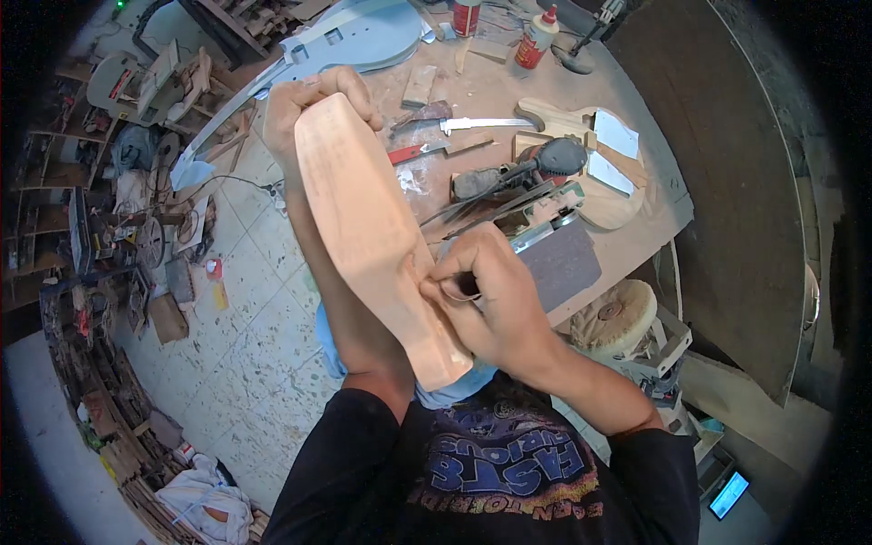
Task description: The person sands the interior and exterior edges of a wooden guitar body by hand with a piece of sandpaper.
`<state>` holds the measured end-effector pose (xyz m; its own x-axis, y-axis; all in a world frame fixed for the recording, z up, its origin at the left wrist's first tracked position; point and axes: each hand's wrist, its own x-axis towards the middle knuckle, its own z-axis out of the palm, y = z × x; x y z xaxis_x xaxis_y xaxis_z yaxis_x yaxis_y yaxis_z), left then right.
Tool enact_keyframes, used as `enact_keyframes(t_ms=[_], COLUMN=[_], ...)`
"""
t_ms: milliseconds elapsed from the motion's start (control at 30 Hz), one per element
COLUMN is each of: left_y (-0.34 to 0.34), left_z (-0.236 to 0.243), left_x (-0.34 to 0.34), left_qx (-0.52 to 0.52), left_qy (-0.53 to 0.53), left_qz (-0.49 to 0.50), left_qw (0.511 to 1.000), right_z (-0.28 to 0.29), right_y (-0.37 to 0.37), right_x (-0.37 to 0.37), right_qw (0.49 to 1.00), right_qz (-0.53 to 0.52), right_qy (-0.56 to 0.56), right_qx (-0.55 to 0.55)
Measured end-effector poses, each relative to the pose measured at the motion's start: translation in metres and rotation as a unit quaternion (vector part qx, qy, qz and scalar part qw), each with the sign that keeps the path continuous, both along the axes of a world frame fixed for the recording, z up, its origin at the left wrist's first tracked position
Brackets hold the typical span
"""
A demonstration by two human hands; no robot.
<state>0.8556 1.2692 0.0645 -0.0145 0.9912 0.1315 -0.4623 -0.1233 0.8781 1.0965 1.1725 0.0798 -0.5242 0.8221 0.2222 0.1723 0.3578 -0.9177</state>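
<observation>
A long, pale carved wooden piece (354, 191) slants in front of me, broad at the top and stepping down to a narrower lower end. My left hand (313, 100) wraps its fingers round the far upper end, its forearm running behind the wood. On the right side, my right hand (486, 291) is closed in a pinch on a small curled sheet that looks like sandpaper (464, 285). Its fingertips press into the hollow where the wood narrows. The fingers hide most of the sheet.
The workbench (636, 245) beyond bears a guitar-shaped wooden body (599, 204), a sander (559, 159), a red-handled tool (418, 152) and a glue bottle (536, 38). A light blue guitar (363, 41) lies at the far left. A round buffing wheel (613, 318) stands below the bench's right edge.
</observation>
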Motion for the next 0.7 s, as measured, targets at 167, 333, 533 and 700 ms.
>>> enact_keyframes(t_ms=[167, 333, 533, 700], left_y=[-0.002, -0.006, -0.003, -0.012], left_z=[-0.003, 0.007, 0.002, 0.006], left_x=[-0.010, -0.003, -0.006, -0.008], left_qx=[0.030, -0.014, 0.014, 0.003], left_qy=[0.003, -0.026, -0.017, -0.064], left_qz=[0.007, -0.014, -0.052, -0.039], left_qw=[1.000, 0.999, 0.998, 0.997], right_z=[0.002, 0.000, 0.002, -0.004], right_y=[-0.006, 0.000, -0.001, -0.009], right_x=[0.003, -0.009, -0.004, -0.003], right_qw=[0.998, 0.999, 0.998, 0.995], right_qz=[0.000, -0.032, -0.014, -0.023], right_qy=[0.009, 0.032, 0.049, 0.026], right_qx=[-0.068, 0.019, -0.032, -0.089])
